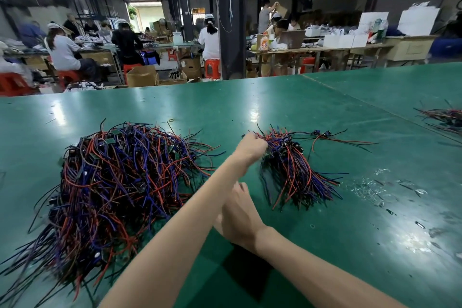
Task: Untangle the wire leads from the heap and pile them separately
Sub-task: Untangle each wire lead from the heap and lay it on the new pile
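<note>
A big tangled heap of red, blue and black wire leads (pixel 112 182) lies on the left of the green table (pixel 225 102). A smaller, tidier pile of wire leads (pixel 295 172) lies to the right of centre. My left hand (pixel 252 149) reaches across to the top left end of that small pile, its fingers curled around wire ends there. My right hand (pixel 237 217) lies lower, crossed under my left forearm and pointing toward the big heap. The forearm hides its fingers.
Another bunch of wires (pixel 445 117) lies at the far right edge beyond a seam in the table. Clear plastic scraps (pixel 375 187) are scattered at right. A small rubber band (pixel 171 120) lies behind the heap. People work at benches beyond the far table edge.
</note>
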Motion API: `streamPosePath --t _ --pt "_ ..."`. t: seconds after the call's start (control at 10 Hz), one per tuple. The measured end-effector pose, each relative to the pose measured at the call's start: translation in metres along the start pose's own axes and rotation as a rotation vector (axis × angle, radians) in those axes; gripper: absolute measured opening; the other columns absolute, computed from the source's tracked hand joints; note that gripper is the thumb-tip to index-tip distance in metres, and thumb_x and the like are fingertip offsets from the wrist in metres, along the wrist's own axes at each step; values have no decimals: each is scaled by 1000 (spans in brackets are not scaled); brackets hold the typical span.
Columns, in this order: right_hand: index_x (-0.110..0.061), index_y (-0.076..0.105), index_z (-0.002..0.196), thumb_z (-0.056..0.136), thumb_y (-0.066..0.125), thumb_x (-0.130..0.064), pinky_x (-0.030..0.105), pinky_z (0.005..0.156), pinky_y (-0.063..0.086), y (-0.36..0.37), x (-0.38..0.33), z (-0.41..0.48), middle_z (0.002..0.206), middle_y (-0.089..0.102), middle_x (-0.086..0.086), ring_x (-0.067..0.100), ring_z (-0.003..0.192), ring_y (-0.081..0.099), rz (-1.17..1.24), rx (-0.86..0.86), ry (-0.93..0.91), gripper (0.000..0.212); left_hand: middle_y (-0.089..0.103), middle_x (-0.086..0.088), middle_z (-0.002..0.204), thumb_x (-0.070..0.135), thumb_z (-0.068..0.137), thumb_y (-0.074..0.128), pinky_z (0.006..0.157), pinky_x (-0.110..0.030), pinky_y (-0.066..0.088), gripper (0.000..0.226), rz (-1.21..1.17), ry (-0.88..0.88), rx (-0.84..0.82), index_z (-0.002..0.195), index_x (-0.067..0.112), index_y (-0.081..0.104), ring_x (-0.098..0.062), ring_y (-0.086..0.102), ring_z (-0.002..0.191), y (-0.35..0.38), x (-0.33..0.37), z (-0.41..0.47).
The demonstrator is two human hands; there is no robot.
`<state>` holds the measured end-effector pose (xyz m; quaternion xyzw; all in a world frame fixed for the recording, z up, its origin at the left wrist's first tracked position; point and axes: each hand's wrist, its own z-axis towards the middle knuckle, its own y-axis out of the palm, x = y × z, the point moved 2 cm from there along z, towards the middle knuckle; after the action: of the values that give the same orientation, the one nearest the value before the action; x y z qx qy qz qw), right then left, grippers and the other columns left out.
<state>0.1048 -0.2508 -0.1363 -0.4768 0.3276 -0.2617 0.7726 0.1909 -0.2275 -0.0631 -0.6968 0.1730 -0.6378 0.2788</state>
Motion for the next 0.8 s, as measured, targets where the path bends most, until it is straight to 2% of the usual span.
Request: streamPosePath --t 0.1,0.2,0.3,0.4,0.5,0.6,0.7,0.8 --pt "-6 60 100 86 46 -9 39 87 32 -3 -2 4 105 59 13 30 104 45 41 109 1 20 59 -13 123 11 92 46 96 -30 42 35 174 101 194 126 3 52 -27 53 114 -53 -26 -10" --pt "-12 60 102 87 42 -12 36 87 34 -1 -5 6 105 59 7 25 103 44 46 124 -8 23 54 -18 128 19 93 47 101 -42 40 35 527 -6 373 125 7 53 -34 47 120 -105 -55 -27" --pt "-12 59 100 86 41 -13 35 85 34 0 -5 6 103 58 5 25 101 44 46 119 -18 22 44 -20 131 26 93 49 102 -49 31 31 763 -235 319 119 9 52 -38 35 125 -138 -77 -43" --pt "-11 61 100 88 42 -9 36 87 35 -1 -3 6 104 60 4 24 102 45 147 117 31 23 43 -19 132 21 92 51 103 -48 30 26 829 -270 240 114 10 55 -36 33 126 -138 -83 -43" --pt "-12 62 99 89 42 -9 33 89 35 0 -2 6 103 62 1 21 102 45 205 132 59 23 50 -16 128 9 89 50 98 -45 38 30 883 -187 284 117 10 58 -34 41 122 -136 -87 -41" --pt "-12 64 94 89 43 -6 34 90 37 -1 0 6 98 63 1 20 99 46 298 128 98 22 63 -12 114 -2 82 51 89 -41 47 27 733 -128 368 100 8 68 -32 56 107 -140 -90 -40" --pt "-13 64 89 88 45 -4 35 90 40 -1 3 8 94 63 0 18 97 47 362 128 131 21 69 -14 105 -8 80 49 89 -45 50 34 550 -93 470 95 10 74 -35 61 94 -152 -87 -44" --pt "-15 64 85 86 47 -4 34 89 40 -1 5 9 92 64 -1 16 95 47 419 129 164 21 71 -14 102 -10 80 49 84 -42 52 37 431 -34 581 91 12 76 -33 63 86 -164 -82 -51"
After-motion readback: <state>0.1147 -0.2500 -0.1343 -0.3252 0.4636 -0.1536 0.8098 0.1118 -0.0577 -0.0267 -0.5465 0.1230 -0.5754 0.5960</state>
